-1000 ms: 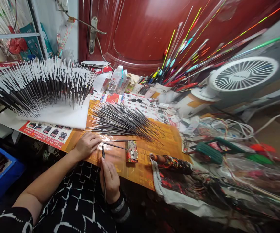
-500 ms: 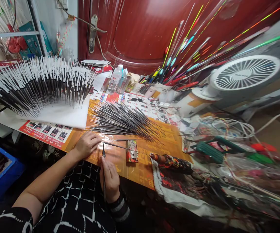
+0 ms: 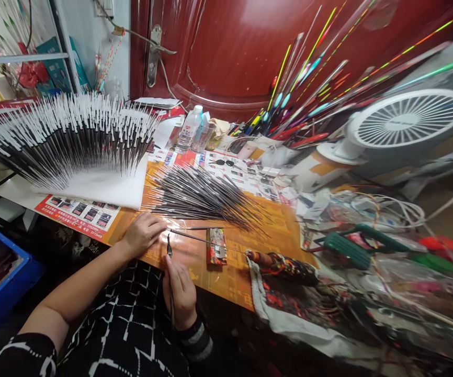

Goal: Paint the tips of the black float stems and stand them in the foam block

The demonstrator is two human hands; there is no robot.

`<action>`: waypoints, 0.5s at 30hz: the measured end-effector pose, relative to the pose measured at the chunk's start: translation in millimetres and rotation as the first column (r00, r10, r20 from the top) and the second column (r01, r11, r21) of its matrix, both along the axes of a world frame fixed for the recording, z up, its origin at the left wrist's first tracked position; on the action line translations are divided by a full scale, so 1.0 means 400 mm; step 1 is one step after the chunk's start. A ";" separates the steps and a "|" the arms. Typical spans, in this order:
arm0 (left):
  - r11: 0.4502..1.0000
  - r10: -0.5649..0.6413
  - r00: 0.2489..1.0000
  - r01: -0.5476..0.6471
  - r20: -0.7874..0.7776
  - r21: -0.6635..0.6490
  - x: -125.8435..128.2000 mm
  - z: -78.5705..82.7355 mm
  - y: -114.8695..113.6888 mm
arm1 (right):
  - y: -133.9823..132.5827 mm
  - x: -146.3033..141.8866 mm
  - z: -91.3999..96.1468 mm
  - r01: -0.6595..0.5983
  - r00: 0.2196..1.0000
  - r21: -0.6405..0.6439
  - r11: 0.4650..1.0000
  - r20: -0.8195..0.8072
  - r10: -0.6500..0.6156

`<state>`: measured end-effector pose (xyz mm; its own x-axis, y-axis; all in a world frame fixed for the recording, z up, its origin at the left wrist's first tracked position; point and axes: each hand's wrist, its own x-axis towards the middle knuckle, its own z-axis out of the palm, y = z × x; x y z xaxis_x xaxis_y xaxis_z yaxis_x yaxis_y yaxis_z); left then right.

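Observation:
My left hand [image 3: 146,234] lies at the table's front edge, its fingers closed on the end of a slim dark fishing float [image 3: 189,235]. That float points right, its thin tip passing over a small paint-smeared block [image 3: 216,246]. My right hand [image 3: 181,294] pinches a paintbrush [image 3: 169,251] upright, with its dark bristles just below the float near my left fingertips. Whether the bristles touch the float, I cannot tell. Beyond my hands lies a loose pile of similar dark floats [image 3: 199,193]. Many more, white at the upper end, stand stuck in a white foam block [image 3: 128,191].
A stained cloth [image 3: 260,298] with a dark-handled tool [image 3: 283,265] on it hangs over the front edge at right. Farther right are a green-handled tool [image 3: 346,248], tangled cables and a white fan [image 3: 410,120]. Plastic bottles [image 3: 189,128] stand at the back; a blue bin [image 3: 10,277] is lower left.
The whole view has shifted slightly, so most things appear a little farther right. The brush tip sits slightly lower relative to the float. Both hands keep their grips.

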<state>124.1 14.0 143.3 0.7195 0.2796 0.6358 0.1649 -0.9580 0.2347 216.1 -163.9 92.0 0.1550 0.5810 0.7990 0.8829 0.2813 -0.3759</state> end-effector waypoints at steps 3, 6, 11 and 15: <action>0.999 0.043 0.998 -0.041 -0.051 0.035 0.000 0.016 0.004 | -0.004 0.006 -0.007 -0.026 1.000 0.002 1.000 -0.006 0.026; 0.991 0.095 0.995 -0.091 -0.042 0.096 -0.012 0.065 0.033 | -0.006 0.011 -0.012 -0.052 0.999 0.034 0.998 -0.002 0.052; 0.947 0.204 0.979 -0.197 -0.002 0.255 -0.080 0.258 0.154 | -0.008 0.013 -0.010 -0.076 0.997 0.064 0.995 -0.001 0.077; 0.890 0.260 0.965 -0.231 -0.021 0.393 -0.148 0.445 0.265 | -0.012 0.015 -0.014 -0.086 0.996 0.065 0.994 -0.012 0.087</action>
